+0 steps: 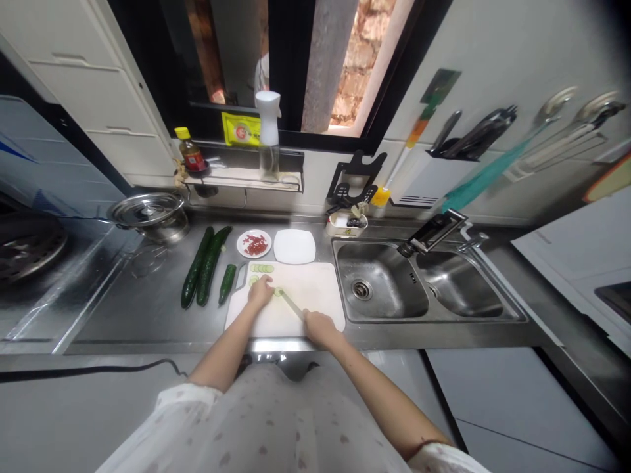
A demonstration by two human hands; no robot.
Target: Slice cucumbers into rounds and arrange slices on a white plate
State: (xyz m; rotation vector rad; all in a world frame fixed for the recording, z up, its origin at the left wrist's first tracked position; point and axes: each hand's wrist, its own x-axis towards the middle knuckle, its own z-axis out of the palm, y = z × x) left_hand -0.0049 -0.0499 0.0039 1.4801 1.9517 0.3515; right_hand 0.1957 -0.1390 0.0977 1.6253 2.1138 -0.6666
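My right hand grips the handle of a knife, its blade pointing left and away over the white cutting board. A pale green cucumber slice lies at the blade's tip. My left hand is on the board's left side with its fingers curled in; what they hold, if anything, is hidden. Just beyond it, a row of overlapping cucumber slices lies near the board's far left corner. A short piece of cucumber rests on the counter, left of the board.
Two whole cucumbers lie farther left, before a lidded steel pot. Behind the board stand a plate of small red pieces and a white square plate. A double sink with a dark faucet adjoins on the right.
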